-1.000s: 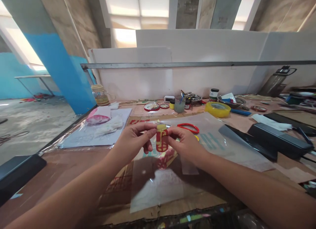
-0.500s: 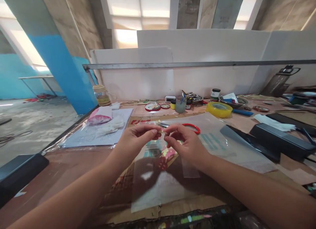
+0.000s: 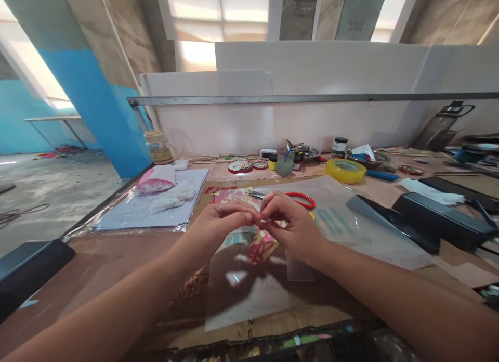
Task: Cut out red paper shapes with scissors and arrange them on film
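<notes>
My left hand [image 3: 220,221] and my right hand [image 3: 290,224] meet above the middle of the work surface, their fingertips pinched together and touching. Whatever lies between the fingers is too small and hidden to name. Below them, a red piece with pale yellow patterning [image 3: 262,249] rests on a translucent sheet [image 3: 230,307], partly covered by my right hand. Scissors with red handles [image 3: 306,199] lie just behind my right hand, blades pointing left. Another red and yellow patterned piece [image 3: 228,196] shows behind my left hand.
Cardboard [image 3: 307,320] lies under the sheet. Left are papers [image 3: 117,214] with a pink and white item [image 3: 156,179]. Behind stand a jar of cloudy water [image 3: 284,165], paint pots and small lids. Yellow tape [image 3: 345,171] and a black device [image 3: 444,221] lie right.
My fingertips have closed together, hiding the thin pale bit seen between them before. Both hands have shifted slightly, and the view has tilted a little.
</notes>
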The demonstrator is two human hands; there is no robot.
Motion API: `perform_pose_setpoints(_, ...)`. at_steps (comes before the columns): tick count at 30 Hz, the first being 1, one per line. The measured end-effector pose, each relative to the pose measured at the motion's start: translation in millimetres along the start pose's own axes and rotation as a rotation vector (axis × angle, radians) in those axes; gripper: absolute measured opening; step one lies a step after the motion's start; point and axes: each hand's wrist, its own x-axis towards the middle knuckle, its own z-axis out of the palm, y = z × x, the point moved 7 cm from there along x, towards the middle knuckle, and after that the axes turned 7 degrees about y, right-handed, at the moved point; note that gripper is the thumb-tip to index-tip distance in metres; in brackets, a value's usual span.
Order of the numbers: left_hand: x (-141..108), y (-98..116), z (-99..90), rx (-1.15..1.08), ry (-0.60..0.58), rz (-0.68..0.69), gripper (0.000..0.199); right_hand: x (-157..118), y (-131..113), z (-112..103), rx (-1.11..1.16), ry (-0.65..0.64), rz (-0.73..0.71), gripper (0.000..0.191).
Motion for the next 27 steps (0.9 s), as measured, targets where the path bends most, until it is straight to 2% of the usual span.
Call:
perform_pose_setpoints(7, 0, 0, 3.3, -0.006, 0.031, -0.034, 0.018, 0, -2, 0, -0.066, -0.018, -0.022, 0.015)
perform_pose_setpoints(11, -1, -1, 2.1, 0.001, 0.073, -0.04, 0.017, 1, 1, -4, -0.097, 0.027, 0.01, 0.014)
perform_pose_setpoints(15, -2, 0, -0.4, 0.01, 0.118, -0.071, 0.009, 1, 7, -5, 0.012, 0.061, 0.119, 0.015)
perform_pose_setpoints(18, -4, 7, -3.9, 0.075, 0.166, -0.084, 0.031, 1, 9, -6, 0.071, 0.093, 0.171, 0.018)
perform_pose_setpoints(21, -6, 20, -9.7, 0.187, 0.249, -0.01, 0.027, 1, 7, -8, 0.012, 0.116, 0.157, 0.017)
perform_pose_setpoints(24, -7, 22, -7.2, 0.186, 0.212, 0.002, 0.021, 2, 7, -7, -0.051, 0.083, 0.143, 0.015)
perform_pose_setpoints(27, -6, 12, -1.5, 0.052, 0.123, -0.057, 0.02, 1, 7, -5, -0.086, 0.038, 0.129, 0.013)
